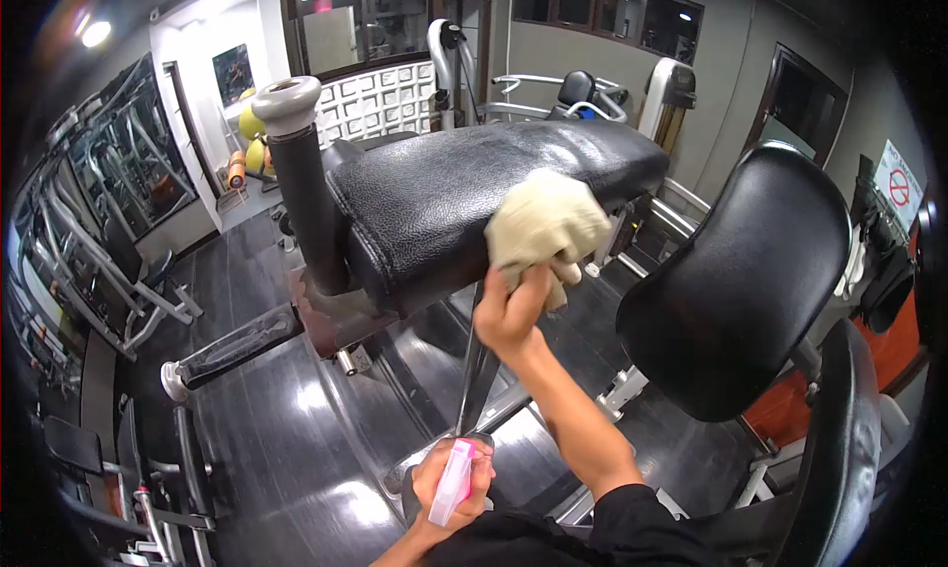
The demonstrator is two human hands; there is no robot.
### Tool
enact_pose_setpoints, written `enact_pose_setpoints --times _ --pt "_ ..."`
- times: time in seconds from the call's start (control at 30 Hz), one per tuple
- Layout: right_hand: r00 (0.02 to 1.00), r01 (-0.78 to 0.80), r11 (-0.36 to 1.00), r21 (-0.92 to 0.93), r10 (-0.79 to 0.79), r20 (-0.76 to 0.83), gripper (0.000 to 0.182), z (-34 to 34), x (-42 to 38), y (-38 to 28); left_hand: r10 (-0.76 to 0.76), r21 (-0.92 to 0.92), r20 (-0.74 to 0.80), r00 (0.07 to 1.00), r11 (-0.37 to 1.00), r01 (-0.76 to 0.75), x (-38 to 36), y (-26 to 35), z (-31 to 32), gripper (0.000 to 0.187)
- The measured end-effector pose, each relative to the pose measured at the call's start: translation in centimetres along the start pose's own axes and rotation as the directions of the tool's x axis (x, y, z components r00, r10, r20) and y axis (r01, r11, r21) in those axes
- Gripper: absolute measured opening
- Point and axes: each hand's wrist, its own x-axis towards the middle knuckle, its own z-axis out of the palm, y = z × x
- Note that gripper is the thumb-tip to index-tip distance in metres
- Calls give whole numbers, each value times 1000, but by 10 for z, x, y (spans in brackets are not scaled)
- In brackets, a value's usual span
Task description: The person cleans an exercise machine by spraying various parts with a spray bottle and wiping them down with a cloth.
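My right hand (513, 315) is closed on a cream cloth (548, 221), bunched up and hanging in loose folds. The cloth lies against the near side of a long black padded bench (425, 187), whose leather-like cover shines under the lights. Low in front of my body, my left hand (434, 483) is wrapped round a spray bottle (454, 483) with a pink and white top. Most of the bottle's body is hidden by the hand. A black padded roller (306, 197) with a pale end cap stands upright at the bench's left end.
A black seat back (746, 281) rises close on the right, with another dark pad (839, 448) nearer me. A second roller (242, 345) sticks out low at the left. Gym machines (128, 271) line the left side. Dark, shiny flooring (286, 448) lies below.
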Motion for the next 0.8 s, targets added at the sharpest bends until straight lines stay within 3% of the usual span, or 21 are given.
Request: enact_pose_setpoints --times 0.07,0.17,0.2,0.27,0.3,0.37,0.4,0.47,0.53,0.57,0.63,0.67,0.7,0.8 --pt "946 299 947 -118 -277 171 28 4 5 -26 9 19 -23 1000 1000 -9 0 -1 0 14" --pt "891 360 933 16 -349 289 22 11 24 -68 -34 14 -72 997 999 35 -4 -2 2 12" --pt "892 385 921 -54 -357 277 22 13 25 -68 -38 11 -85 996 999 39 -3 0 3 12" --pt "836 474 880 -17 -444 321 22 2 27 -47 -34 23 -104 994 999 37 1 1 3 12" --pt "856 479 876 -51 -454 249 27 -1 14 -25 -3 46 -86 996 999 7 2 1 3 12" --pt "913 390 892 -228 -342 222 31 -11 -1 7 17 73 -61 998 997 -13 2 3 1 13" --pt "913 389 895 -218 -343 221 31 -19 -2 16 18 81 -69 997 997 -13 1 3 0 13" --pt "999 49 925 -377 -52 3 26 -28 -5 32 -12 65 -83 996 998 18 -1 5 0 13" --pt "921 -369 917 -149 341 -187 27 -23 -9 32 -13 68 -102 995 997 20 -2 4 -1 13" --pt "922 -370 918 -141 344 -178 27 -19 -18 30 -12 61 -107 994 998 18 -3 4 -2 13" --pt "986 -85 990 -109 68 -150 29 -7 -56 23 -38 39 -138 990 998 44 -5 5 -5 13" --pt "986 33 979 -199 1 168 26 -3 -60 10 -66 10 -160 985 998 68 -6 5 -6 13" --pt "881 181 962 -205 -66 469 22 1 -64 -2 -64 14 -166 984 998 68 -7 4 -8 13" --pt "750 596 776 -207 -447 488 27 42 -99 -20 -28 87 -205 978 995 46 -13 6 -21 11"
